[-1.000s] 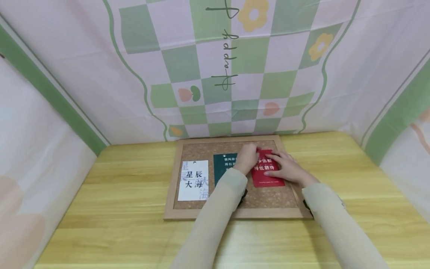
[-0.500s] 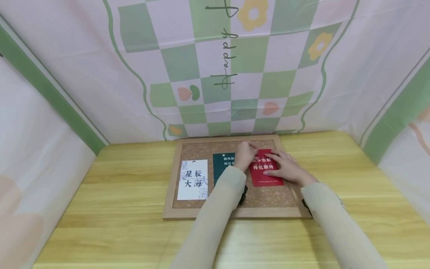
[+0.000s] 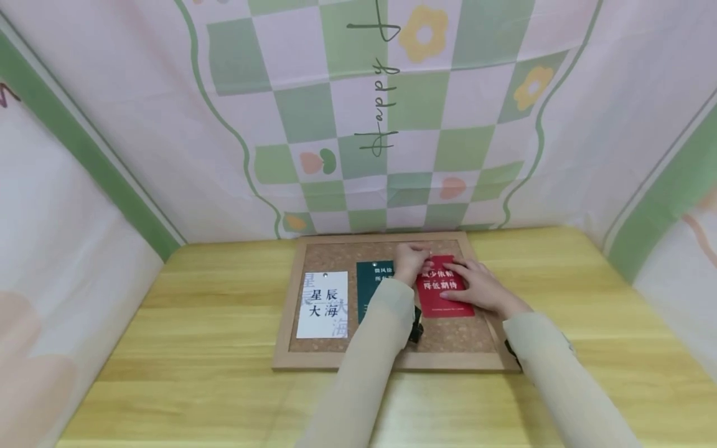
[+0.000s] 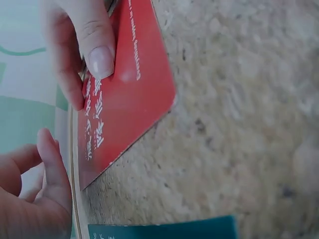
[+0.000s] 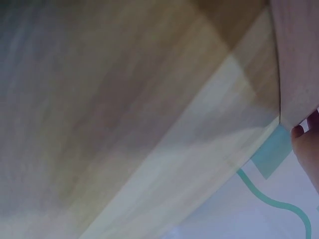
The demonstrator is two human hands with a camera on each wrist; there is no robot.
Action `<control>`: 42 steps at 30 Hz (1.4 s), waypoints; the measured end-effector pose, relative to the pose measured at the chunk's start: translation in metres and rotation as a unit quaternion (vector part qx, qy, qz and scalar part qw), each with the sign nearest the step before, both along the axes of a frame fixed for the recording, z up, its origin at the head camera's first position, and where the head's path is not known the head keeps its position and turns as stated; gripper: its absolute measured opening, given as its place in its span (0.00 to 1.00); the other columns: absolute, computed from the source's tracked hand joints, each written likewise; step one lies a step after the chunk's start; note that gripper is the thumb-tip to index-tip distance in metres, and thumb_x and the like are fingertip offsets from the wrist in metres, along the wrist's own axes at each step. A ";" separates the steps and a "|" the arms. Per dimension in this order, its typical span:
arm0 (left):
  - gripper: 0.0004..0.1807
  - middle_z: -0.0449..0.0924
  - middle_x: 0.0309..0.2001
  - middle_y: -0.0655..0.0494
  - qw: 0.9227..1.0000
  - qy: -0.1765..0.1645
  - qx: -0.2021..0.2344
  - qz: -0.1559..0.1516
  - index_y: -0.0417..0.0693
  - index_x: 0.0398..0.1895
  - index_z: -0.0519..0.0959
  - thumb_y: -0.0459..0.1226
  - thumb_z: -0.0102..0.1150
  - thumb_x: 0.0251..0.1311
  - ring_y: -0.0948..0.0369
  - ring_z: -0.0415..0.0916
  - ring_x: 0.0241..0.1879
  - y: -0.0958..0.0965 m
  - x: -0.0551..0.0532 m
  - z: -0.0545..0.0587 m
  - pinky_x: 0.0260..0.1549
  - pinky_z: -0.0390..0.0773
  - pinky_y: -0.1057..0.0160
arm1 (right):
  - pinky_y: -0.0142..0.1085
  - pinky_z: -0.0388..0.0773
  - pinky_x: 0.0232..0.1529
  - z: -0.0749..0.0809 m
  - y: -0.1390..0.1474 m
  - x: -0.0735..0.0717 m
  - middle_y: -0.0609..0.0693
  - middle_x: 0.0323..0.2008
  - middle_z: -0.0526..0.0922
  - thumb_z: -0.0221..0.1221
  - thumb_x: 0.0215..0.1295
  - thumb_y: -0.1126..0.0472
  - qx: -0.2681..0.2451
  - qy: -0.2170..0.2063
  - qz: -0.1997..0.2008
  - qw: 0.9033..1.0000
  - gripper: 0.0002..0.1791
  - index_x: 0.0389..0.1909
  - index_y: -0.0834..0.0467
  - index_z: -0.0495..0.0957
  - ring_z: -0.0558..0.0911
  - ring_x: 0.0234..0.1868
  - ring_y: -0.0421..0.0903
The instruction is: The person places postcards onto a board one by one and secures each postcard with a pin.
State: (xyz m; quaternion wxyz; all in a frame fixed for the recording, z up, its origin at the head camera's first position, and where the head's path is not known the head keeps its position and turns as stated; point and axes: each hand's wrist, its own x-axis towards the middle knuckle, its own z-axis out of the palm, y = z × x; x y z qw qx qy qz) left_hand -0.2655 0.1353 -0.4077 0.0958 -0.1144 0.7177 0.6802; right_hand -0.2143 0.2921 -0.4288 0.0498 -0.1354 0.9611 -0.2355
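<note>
A red card (image 3: 446, 306) with white writing lies on the right part of a framed cork board (image 3: 336, 249). My right hand (image 3: 478, 286) rests on it with spread fingers, thumb and fingertips pressing its face. My left hand (image 3: 411, 261) is at the card's top edge, thumb and finger pinching a small pale pushpin (image 3: 430, 254), mostly hidden by the fingers. In the left wrist view the left hand (image 4: 40, 194) is beside the card's top, and the right hand (image 4: 89, 40) lies on the card. The right wrist view catches only some fingers (image 5: 306, 144) at its right edge.
A white card (image 3: 322, 320) and a dark green card (image 3: 366, 289), each with a small pin at its top, are on the board left of the red one. The board lies on a wooden table (image 3: 196, 336) against a checked cloth backdrop (image 3: 414, 149).
The left fingers have shifted slightly at the top of the red card. The right hand keeps its place. The head view has tilted a little upward.
</note>
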 end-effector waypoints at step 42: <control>0.07 0.84 0.21 0.50 0.981 0.020 -0.193 -0.029 0.45 0.36 0.86 0.36 0.62 0.60 0.65 0.71 0.14 0.013 -0.006 -0.008 0.14 0.64 0.72 | 0.68 0.50 0.66 -0.001 0.001 -0.001 0.69 0.70 0.54 0.63 0.58 0.43 -0.007 0.000 0.002 1.000 0.43 0.68 0.63 0.62 0.52 0.69 0.71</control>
